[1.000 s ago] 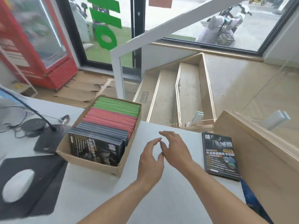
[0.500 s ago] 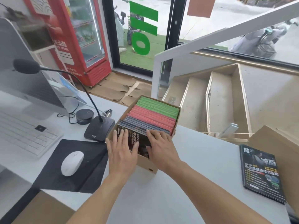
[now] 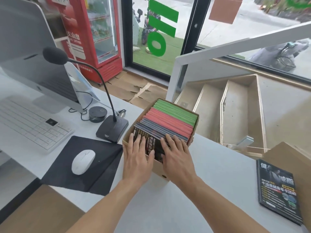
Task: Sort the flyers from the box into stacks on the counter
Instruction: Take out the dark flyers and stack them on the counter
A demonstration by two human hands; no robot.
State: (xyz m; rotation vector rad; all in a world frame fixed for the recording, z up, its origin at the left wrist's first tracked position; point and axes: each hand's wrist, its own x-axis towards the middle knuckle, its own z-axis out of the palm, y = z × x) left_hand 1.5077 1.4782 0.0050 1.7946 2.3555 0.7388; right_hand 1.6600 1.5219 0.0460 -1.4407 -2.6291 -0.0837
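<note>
I see both hands spread flat with straight fingers on the front dark printed flyers (image 3: 152,145) in the open brown cardboard box (image 3: 159,174) on the white bench (image 3: 210,174): left hand (image 3: 137,159), right hand (image 3: 176,158). Behind them stand red flyers (image 3: 170,121) and green flyers (image 3: 176,111). A stack of dark flyers (image 3: 278,190) lies well apart at the bench's right.

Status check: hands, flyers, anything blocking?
Both hands, left and right, fingers on dark flyers in the box. One stack already out. Nothing blocking.

i've one view only: the head camera looks forward and down, close over the white counter (image 3: 210,165) and the brown cardboard box (image 3: 158,172), facing the glass storefront.
</note>
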